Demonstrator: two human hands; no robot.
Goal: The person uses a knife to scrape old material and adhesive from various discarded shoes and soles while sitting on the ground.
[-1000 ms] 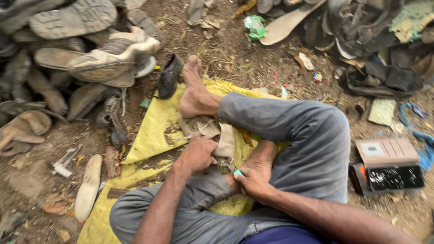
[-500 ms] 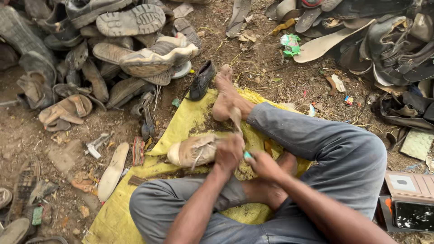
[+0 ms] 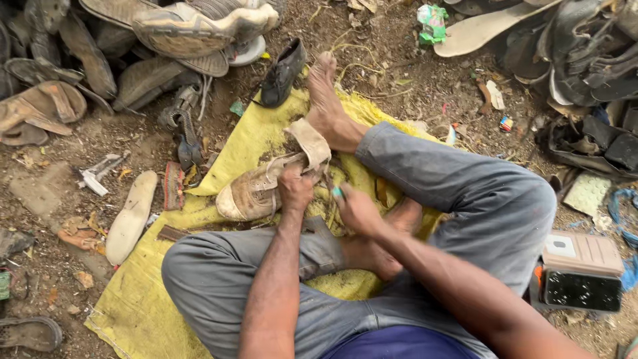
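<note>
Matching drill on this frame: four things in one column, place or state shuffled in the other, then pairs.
1. worn tan shoe
2. black shoe
3. loose pale insole
4. yellow sheet

A. spread under the seated person's legs
B. on bare dirt left of the sheet
C. gripped by the left hand
D. by the toes of the outstretched foot

Pairs: 1-C, 2-D, 3-B, 4-A

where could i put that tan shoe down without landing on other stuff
Free patches: the yellow sheet between the black shoe and the tan shoe under the left hand; the sheet's near corner left of the knee; bare dirt right of the outstretched foot. Crowded: the shoe pile top left, and the sandals top right.
</note>
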